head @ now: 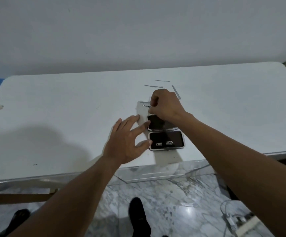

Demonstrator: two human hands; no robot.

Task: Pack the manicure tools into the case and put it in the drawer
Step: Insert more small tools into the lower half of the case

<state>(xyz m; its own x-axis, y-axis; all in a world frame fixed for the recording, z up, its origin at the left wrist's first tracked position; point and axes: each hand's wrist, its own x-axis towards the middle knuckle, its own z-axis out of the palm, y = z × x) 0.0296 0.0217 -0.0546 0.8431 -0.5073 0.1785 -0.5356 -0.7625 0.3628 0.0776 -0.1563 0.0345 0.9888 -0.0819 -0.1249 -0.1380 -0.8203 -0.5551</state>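
Thin steel is what I have in hand here: the right hand (166,105) pinches a slim metal tool (145,106) between thumb and curled fingertips. The tool's free end juts out to the left of those fingers, over the far edge of the open case (176,136). The left hand (126,144) has straight, spread fingers and holds nothing. Its fingertips touch the case's left rim and its thumb tip rests against the near half.

Beyond the right knuckles, on the white table (53,108), lie a flat strip (153,86), a thinner rod (162,81) and a slanted strip (176,92), all well apart from the case. Under the right wrist, two small metal pieces (169,143) sit side by side on the dark lining.

I judge these tools light, rigid and slick, and so flat to the table that they are awkward to lift. I would tip up one end with a fingernail, then pinch at mid-length so the tool does not swivel. The case looks light enough to skate when pushed, hence the bracing fingers. Once closed, I would grip it across both long edges.
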